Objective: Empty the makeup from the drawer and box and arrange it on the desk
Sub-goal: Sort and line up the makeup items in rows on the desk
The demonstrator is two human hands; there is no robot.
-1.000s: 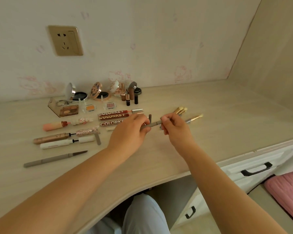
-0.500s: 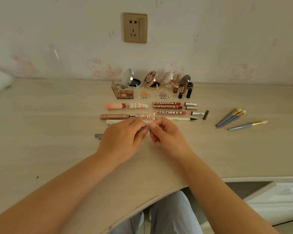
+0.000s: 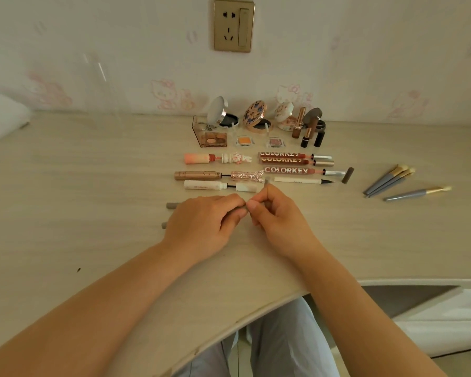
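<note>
On the far left of the desk (image 3: 65,186) a white soft thing (image 3: 3,118) lies at the edge of view, and a clear, hard-to-see container (image 3: 98,88) stands near the wall. Left of my left hand (image 3: 201,227), 2 grey pencil ends (image 3: 172,205) poke out from under it, 1 just above the other; I cannot tell which pencil I am gripping. My left fingers (image 3: 234,210) are curled and pinch a thin grey pencil whose body is hidden between my hands. My right hand (image 3: 278,216) meets the left at the fingertips, its fingers curled narrow round the same pencil, a small grey tip (image 3: 266,181) showing just above the knuckles.

Beyond my hands the makeup lies in rows. Nearest is a white mascara tube (image 3: 201,185), with a rose-gold mascara (image 3: 197,175) above it and a pink lip tube (image 3: 199,158) above that. To their right lie 3 COLORKEY lip glosses (image 3: 283,170) and a white eyeliner pen (image 3: 302,180), with a grey cap (image 3: 348,175) standing tilted by the pen's end. Behind them sit a clear palette box (image 3: 210,136), 2 small eyeshadow pans (image 3: 244,140), 3 open compacts (image 3: 256,118) and several upright lipsticks (image 3: 307,134) near the wall, under a gold socket (image 3: 234,25).

Well apart on the right lie 3 grey brushes (image 3: 386,180) with gold ferrules.
</note>
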